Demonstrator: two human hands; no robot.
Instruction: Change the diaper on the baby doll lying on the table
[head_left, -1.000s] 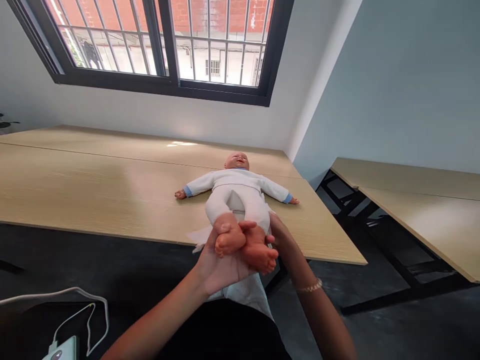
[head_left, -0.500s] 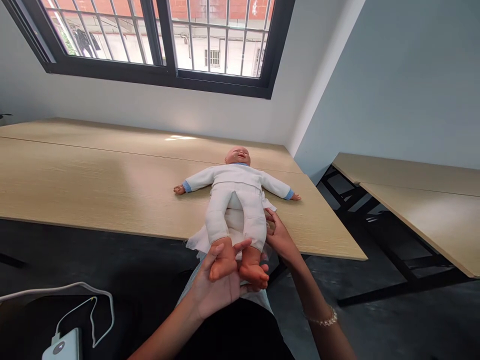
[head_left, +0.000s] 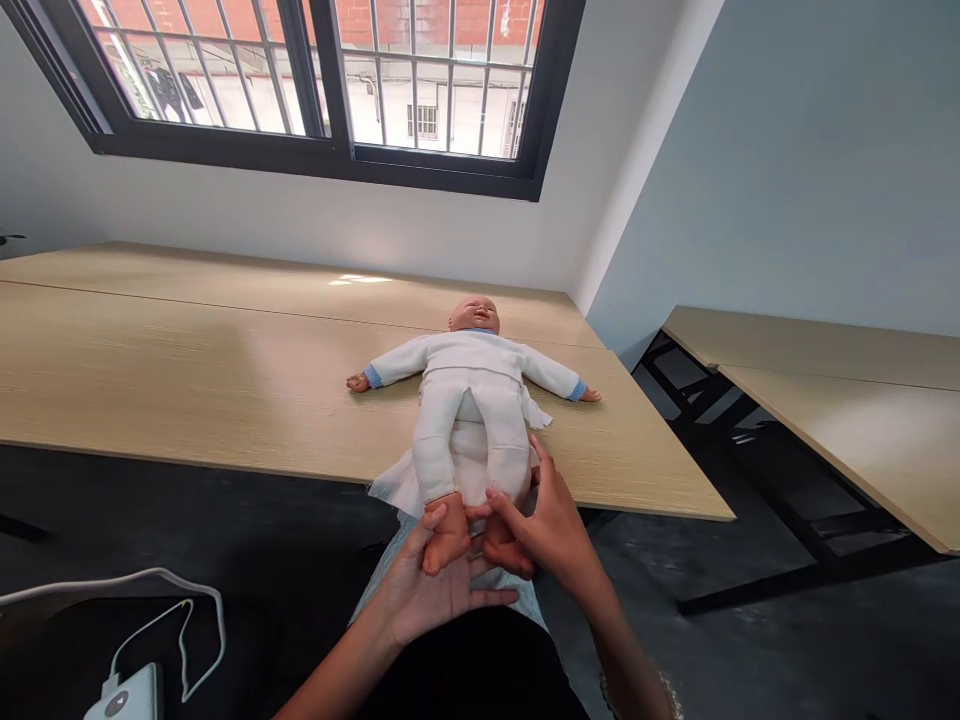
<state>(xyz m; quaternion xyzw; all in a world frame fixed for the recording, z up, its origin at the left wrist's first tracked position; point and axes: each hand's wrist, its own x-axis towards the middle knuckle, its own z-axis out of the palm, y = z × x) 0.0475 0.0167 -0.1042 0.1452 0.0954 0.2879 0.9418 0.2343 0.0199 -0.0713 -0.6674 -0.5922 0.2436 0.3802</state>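
Surface carries a doll, feet overhanging its edge; left hand and right hand touch them, fingers apart, unclamped, so the legs could slip and drop.

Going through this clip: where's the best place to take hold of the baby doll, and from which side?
Probably the lower legs of the baby doll, just above the feet, coming from the foot end. The feet stick out past the table edge, so fingers can get beneath them, and the legs lie straight side by side. The left hand sits under them; the right hand is at the shin.
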